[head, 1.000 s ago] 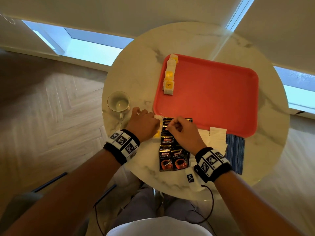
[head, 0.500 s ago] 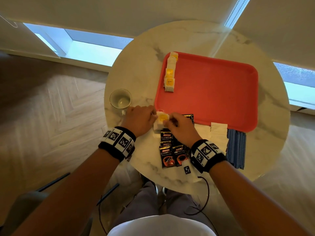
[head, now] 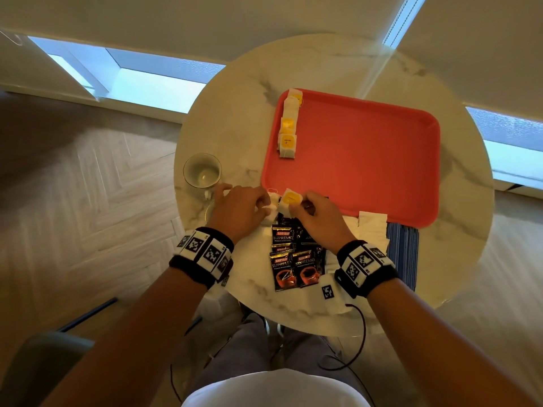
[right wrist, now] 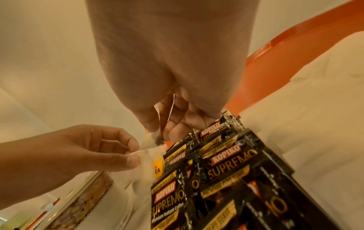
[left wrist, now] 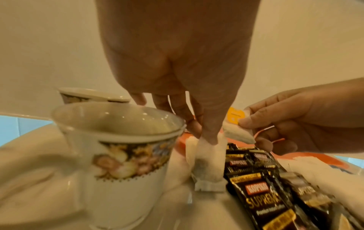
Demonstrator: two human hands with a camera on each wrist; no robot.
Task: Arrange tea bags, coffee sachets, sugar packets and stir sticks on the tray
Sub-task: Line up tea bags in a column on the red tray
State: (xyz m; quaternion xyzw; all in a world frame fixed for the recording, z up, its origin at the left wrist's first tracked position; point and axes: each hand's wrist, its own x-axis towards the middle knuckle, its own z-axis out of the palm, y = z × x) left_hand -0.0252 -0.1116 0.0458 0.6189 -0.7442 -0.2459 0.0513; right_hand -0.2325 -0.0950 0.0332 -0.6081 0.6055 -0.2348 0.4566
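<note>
Porcelain teacup [head: 202, 171] with a floral band stands at the left of the marble tabletop [head: 235, 118]. Beside it, the left hand [head: 239, 208] has its grip pinched on a white tea bag [left wrist: 209, 163] hanging just off the tabletop. Next to that, the right hand [head: 316, 214] has its grip clamped on a yellow-tagged tea bag [head: 289, 201] at the red tray's [head: 367, 160] near edge. Four tea bags [head: 288, 127] line the tray's left side. Black Kopiko coffee sachets [head: 293, 259] lie below the hands; white sugar packets [head: 373, 227] and blue stir sticks [head: 404, 254] lie further right.
</note>
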